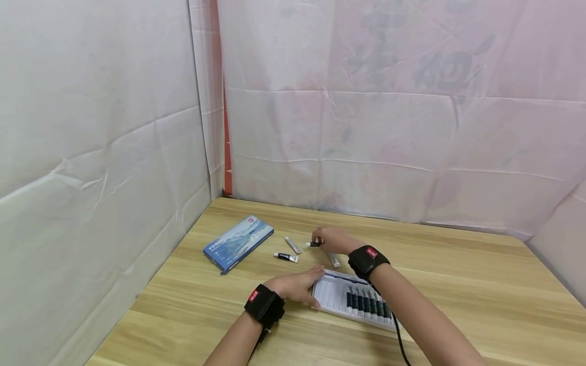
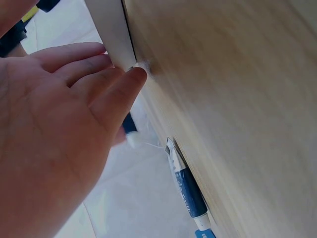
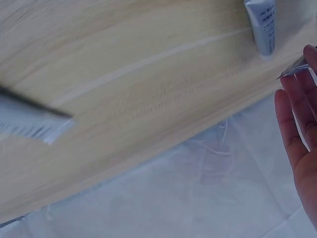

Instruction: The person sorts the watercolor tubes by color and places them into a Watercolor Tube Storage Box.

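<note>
At the left end of a white tray [image 1: 331,292] my left hand [image 1: 297,285] spans the corner, thumb at the near edge and straight fingers touching the far side. The left wrist view shows these fingers [image 2: 94,64] against the tray's pale wall [image 2: 113,29]. Several dark-labelled paint tubes [image 1: 366,303] lie side by side in the tray. Beyond it, my right hand [image 1: 336,240] pinches a small dark-labelled paint tube [image 1: 313,244], whose flat end [image 3: 295,68] shows between fingertips in the right wrist view. Under that hand lies another paint tube [image 1: 333,260].
Left of the right hand are a pale-backed tube [image 1: 293,245] and a dark-labelled tube [image 1: 286,257]. A blue cardboard box [image 1: 239,243] with a mountain picture lies at the table's left. Whitish sheets [image 1: 366,132] hang behind and beside the wooden table [image 1: 480,284].
</note>
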`<move>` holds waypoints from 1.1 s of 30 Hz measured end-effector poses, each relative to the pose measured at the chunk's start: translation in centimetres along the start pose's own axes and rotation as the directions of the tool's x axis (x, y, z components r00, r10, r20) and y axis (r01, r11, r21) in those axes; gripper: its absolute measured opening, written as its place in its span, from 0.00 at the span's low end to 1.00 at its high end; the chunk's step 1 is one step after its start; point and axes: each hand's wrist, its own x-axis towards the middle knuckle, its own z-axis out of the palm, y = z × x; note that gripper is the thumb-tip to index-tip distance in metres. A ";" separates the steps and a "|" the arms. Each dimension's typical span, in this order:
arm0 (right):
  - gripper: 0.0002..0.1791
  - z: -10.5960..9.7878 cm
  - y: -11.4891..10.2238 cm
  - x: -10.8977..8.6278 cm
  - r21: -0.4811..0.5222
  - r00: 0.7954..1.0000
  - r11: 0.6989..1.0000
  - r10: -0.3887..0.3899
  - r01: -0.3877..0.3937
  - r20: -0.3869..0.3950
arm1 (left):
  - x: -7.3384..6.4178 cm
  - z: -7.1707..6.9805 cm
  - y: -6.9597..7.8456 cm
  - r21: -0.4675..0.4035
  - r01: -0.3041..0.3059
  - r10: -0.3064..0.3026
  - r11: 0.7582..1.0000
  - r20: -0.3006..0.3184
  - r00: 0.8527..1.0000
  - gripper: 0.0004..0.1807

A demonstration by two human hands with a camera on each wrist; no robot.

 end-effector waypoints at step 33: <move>0.13 0.2 -3.8 -10.6 -0.162 0.948 0.950 -0.290 0.268 -0.130 | 0.0 0.1 0.1 -0.016 0.029 -0.029 0.999 -0.004 1.000 0.46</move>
